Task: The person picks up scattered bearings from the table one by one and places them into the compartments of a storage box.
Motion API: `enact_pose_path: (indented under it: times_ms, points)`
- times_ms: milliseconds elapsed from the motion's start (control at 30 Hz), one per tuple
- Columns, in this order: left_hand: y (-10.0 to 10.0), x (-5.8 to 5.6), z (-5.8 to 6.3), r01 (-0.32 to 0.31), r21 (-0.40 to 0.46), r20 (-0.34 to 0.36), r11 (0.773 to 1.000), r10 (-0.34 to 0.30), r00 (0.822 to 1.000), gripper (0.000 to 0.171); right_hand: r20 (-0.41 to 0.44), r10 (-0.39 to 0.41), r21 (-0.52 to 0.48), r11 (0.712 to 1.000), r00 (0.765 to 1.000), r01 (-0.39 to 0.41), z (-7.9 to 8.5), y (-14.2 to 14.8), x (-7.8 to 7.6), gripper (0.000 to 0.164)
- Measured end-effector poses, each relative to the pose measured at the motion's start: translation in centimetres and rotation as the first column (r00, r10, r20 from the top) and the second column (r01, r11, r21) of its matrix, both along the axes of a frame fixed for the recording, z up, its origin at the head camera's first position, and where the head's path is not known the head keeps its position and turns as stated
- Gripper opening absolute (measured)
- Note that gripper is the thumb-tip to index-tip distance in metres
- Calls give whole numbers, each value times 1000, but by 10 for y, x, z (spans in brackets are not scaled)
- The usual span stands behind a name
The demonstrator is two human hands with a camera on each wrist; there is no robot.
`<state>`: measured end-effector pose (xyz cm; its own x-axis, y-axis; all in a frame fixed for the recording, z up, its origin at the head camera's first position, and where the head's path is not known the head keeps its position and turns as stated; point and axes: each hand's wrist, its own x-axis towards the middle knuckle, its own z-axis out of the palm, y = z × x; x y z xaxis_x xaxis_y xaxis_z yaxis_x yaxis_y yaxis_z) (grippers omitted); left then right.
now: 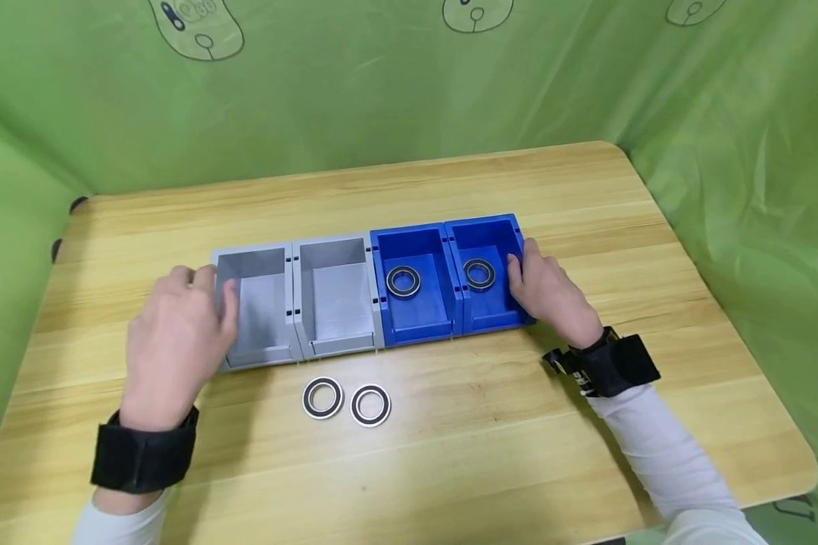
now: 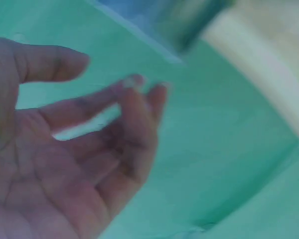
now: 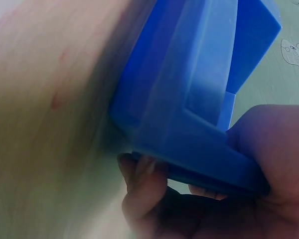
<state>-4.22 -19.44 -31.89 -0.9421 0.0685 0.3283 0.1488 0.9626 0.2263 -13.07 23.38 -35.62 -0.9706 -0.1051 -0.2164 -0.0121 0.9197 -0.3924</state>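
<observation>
Two grey plastic bins, the left one (image 1: 262, 299) and its neighbour (image 1: 337, 303), stand in a row with two blue bins. My right hand (image 1: 552, 295) grips the side wall of the rightmost blue bin (image 1: 501, 306), thumb over the wall and fingers outside and below. In that bin lies a ball bearing (image 1: 479, 288); another bearing (image 1: 403, 295) lies in the other blue bin (image 1: 431, 306). Beside the left grey bin is my left hand (image 1: 173, 333). Its fingers, loosely bent, hold nothing in the left wrist view, with a gap between them and the blurred bin.
Two more bearings, one (image 1: 308, 399) left of the other (image 1: 356, 406), lie flat on the wooden table (image 1: 450, 469) in front of the bins. A green printed curtain (image 1: 354, 98) hangs behind the table and along its sides.
</observation>
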Motion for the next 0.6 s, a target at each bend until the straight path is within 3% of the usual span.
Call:
enact_pose_path:
  times_ms: [100, 200, 267, 433, 533, 600]
  points:
    - [19, 8, 9, 198, -35, 29, 980, -197, 980, 35, 14, -6, 2, 1000, 1000, 6, 2, -1, 0, 43]
    - [42, 19, 10, 390, 5, 152, 921, -387, 910, 34, 25, -13, 4, 1000, 1000, 13, 2, -1, 0, 42]
    - [56, 27, 5, 489, 19, 179, 872, -484, 857, 33, 22, -10, 6, 1000, 1000, 10, 1, -2, 0, 41]
    - [82, 44, -11, 625, 11, 232, 781, -609, 758, 40, 6, 8, 4, 1000, 1000, -8, 0, -2, 0, 40]
    - [90, 51, -19, 660, 3, 300, 751, -630, 716, 49, 14, 8, 3, 1000, 1000, -8, 0, -1, 0, 41]
    - [94, 54, -24, 675, -11, 325, 738, -636, 700, 52, 18, 5, 4, 1000, 1000, -6, 1, -1, 0, 41]
